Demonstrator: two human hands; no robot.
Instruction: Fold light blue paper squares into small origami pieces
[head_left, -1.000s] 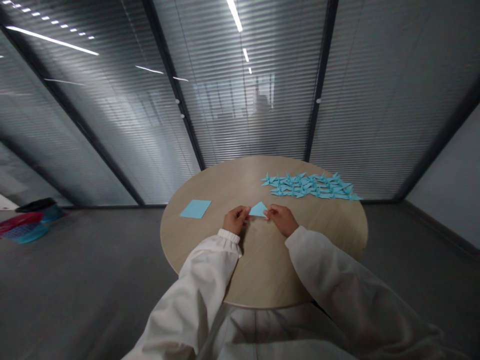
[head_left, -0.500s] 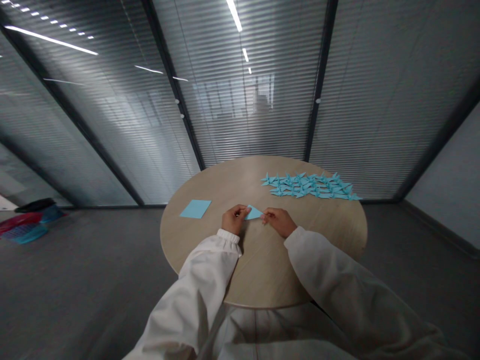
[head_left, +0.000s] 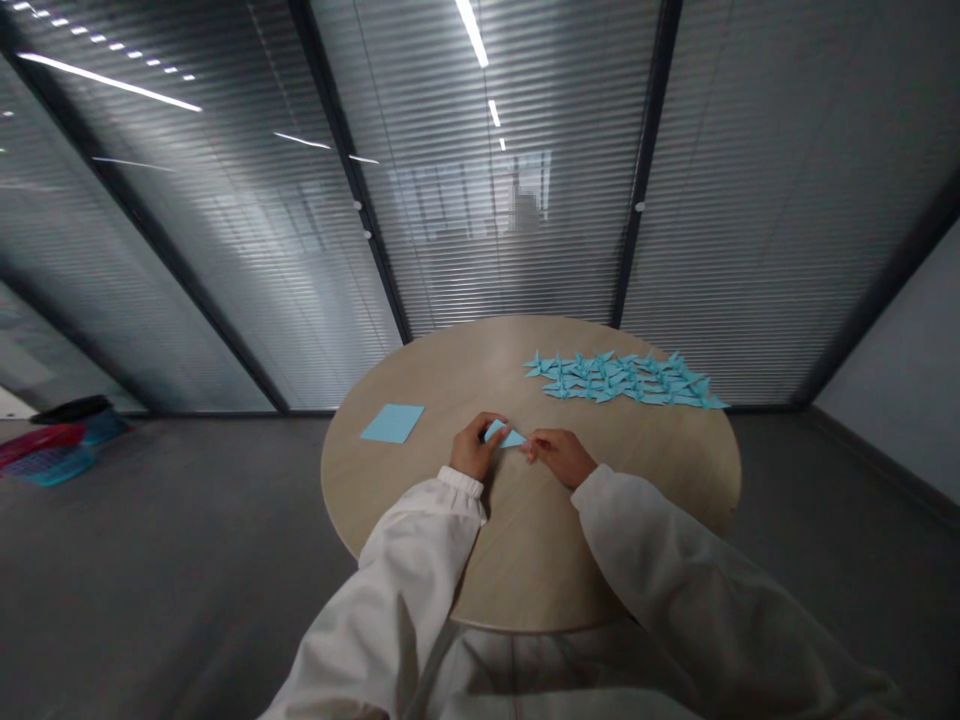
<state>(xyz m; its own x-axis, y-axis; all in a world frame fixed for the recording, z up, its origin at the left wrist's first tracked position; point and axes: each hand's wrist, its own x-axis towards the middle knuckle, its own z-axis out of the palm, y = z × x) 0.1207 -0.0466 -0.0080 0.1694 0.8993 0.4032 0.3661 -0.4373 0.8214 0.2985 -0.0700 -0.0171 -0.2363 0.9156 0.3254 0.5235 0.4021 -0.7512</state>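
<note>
Between my two hands, over the middle of the round table (head_left: 525,560), is a small folded piece of light blue origami paper (head_left: 511,438). My left hand (head_left: 475,446) grips its left part between thumb and fingers. The right tip of the paper is pinched by my right hand (head_left: 558,455). Some of the folds are hidden behind my fingers. Left of my hands, a flat light blue sheet of paper (head_left: 392,423) lies on the tabletop. Several blue folded paper cranes (head_left: 615,378) sit close together in rows at the back right.
Behind the table stands a glass partition with blinds (head_left: 480,260) and dark frames. A red and blue basket (head_left: 49,455) and a dark-rimmed bin (head_left: 90,418) are on the floor far left. A pale wall (head_left: 900,350) runs along the right.
The folded paper has turned slightly between my hands, and its visible part looks narrower. My left hand has shifted a little to the right. The view has moved slightly.
</note>
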